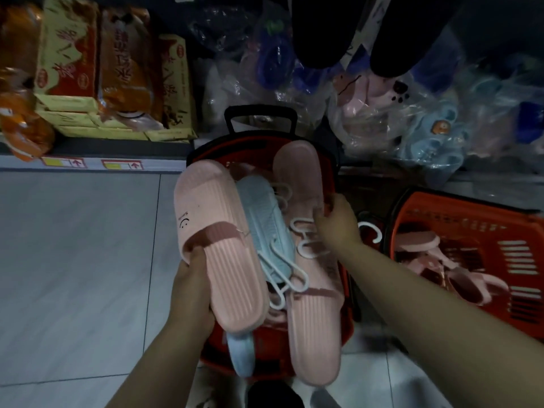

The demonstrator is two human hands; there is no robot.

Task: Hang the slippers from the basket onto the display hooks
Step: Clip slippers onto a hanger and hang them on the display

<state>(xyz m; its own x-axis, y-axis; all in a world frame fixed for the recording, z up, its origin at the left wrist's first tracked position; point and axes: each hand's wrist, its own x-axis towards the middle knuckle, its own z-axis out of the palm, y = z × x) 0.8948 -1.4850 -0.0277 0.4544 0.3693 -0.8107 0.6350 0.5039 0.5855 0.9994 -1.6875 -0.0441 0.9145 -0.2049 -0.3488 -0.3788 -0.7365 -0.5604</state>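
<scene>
A: Hands, state?
B: Apart. Left hand [192, 285] grips a pink slipper [219, 245] at its side edge, thumb at the strap opening, sole ribs facing up. Right hand [335, 220] pinches the edge of a second pink slipper [298, 178].
A: Between them?
B: A blue slipper [266, 219], wedged between the two pink ones, with white plastic hangers [295, 278] looped over it.
A: Location of the bundle?
B: Held directly above the red basket [348, 319], which stands on the tiled floor [73, 260].
A: Surroundings?
B: Another red basket [459, 228] at right, holding more pink slippers [424, 245]. Boxed goods [70, 54] on the shelf at left. Bagged slippers [412, 113] piled beyond.
</scene>
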